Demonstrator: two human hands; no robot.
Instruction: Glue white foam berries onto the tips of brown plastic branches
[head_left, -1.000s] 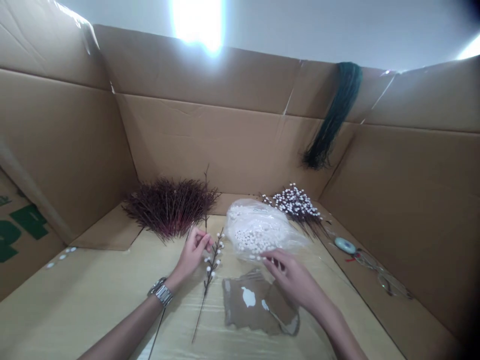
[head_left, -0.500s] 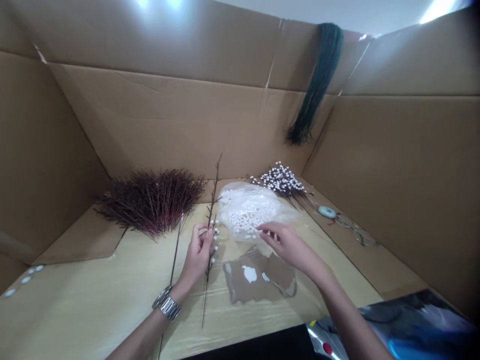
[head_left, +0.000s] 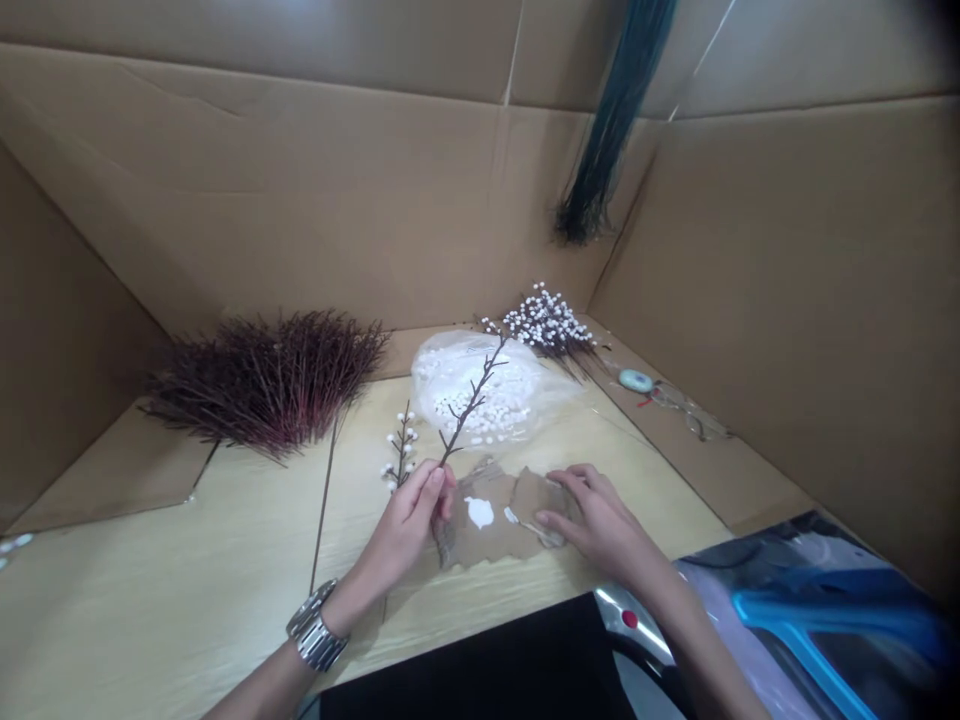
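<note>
A bare brown twig (head_left: 471, 400) is pinched in my left hand (head_left: 418, 500), its tip slanting up to the right over a clear plastic bag of white berries (head_left: 484, 385). My right hand (head_left: 596, 510) has its thumb and fingers apart at the right edge of a torn cardboard piece (head_left: 491, 535) that bears white patches. Nothing shows between those fingers. Just left of the bag, a twig with white berries (head_left: 401, 445) lies on the table, its lower part hidden by my left hand.
Dark red twigs (head_left: 277, 385) are heaped at the left, white-berried stems (head_left: 551, 325) at the back. Green strands (head_left: 615, 130) hang on the cardboard wall (head_left: 337, 200). A pale green oval object (head_left: 636, 380) with cord lies right; a black item (head_left: 480, 665) lies in front.
The view has tilted down. My left hand's twig now leans right, and the berried twig lies apart from it. My right hand has moved from the bag to the torn cardboard.
</note>
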